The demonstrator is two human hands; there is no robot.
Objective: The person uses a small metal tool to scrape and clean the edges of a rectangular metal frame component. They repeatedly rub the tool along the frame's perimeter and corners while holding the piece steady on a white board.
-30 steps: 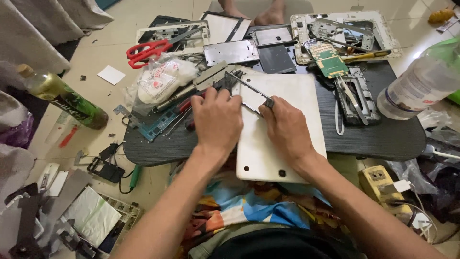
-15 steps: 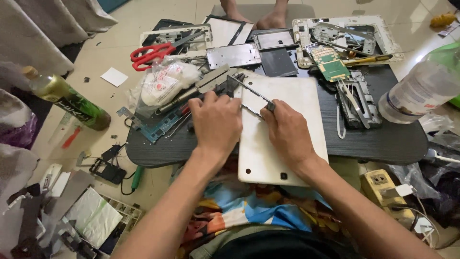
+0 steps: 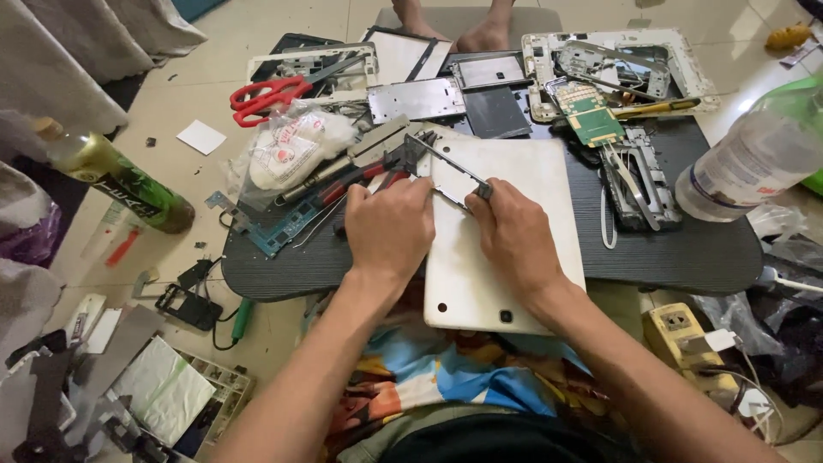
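A white tablet back shell (image 3: 531, 171) lies on the low black table (image 3: 677, 257), its near end hanging over the table edge toward me. On the shell rests a thin dark metal frame part (image 3: 447, 165) with a silver plate under it. My left hand (image 3: 390, 227) presses its curled fingers on the left side of that part. My right hand (image 3: 514, 236) pinches the part's right end between its fingertips. Both hands rest side by side on the shell, and the fingertips hide much of the plate.
Red scissors (image 3: 266, 94), a plastic bag of white stuff (image 3: 291, 146), pliers and metal frames crowd the table's left and back. A green circuit board (image 3: 591, 120) lies at the back right. A clear bottle (image 3: 754, 171), a green bottle (image 3: 120, 184), a power strip (image 3: 677, 330). Another person's feet (image 3: 480, 30).
Both hands stay on the metal part with only slight finger shifts. The view has tilted a little.
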